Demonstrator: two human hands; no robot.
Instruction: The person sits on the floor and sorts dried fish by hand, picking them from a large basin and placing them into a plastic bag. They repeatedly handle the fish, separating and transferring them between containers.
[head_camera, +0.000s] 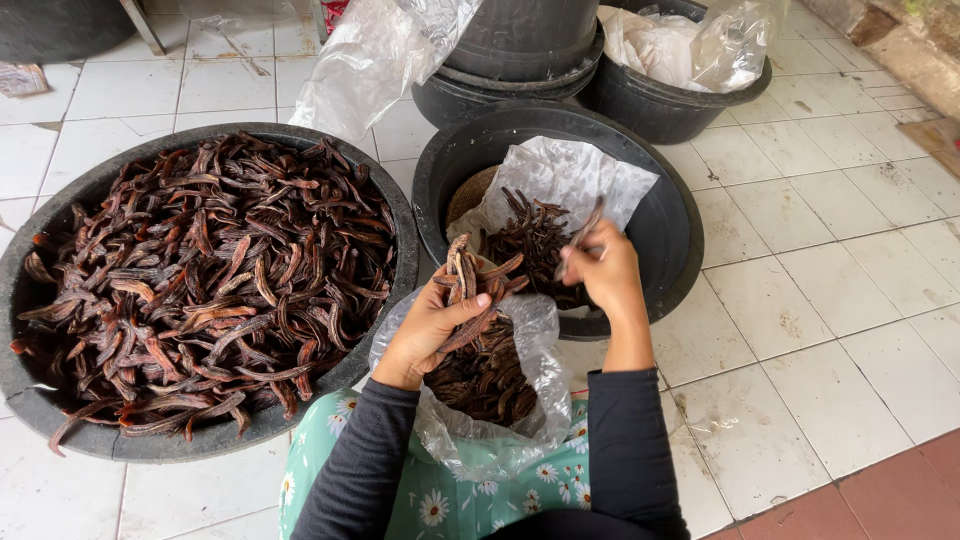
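Observation:
My left hand (425, 330) grips a bunch of dried brown pods (468, 275) above a clear plastic bag (535, 385) on my lap that holds more pods. My right hand (603, 270) pinches a single pod (583, 232) over a black tub (672, 240) lined with white plastic and holding a small pile of dark pods (530, 240). A large black basin (60, 420) heaped with dried pods (210, 280) sits to my left on the tiled floor.
Behind stand stacked black buckets (520, 60) and another black tub (665, 105) holding plastic bags. A clear plastic sheet (365, 65) hangs near them. White floor tiles (850, 260) spread to the right, with red tiles (880, 495) at the lower right corner.

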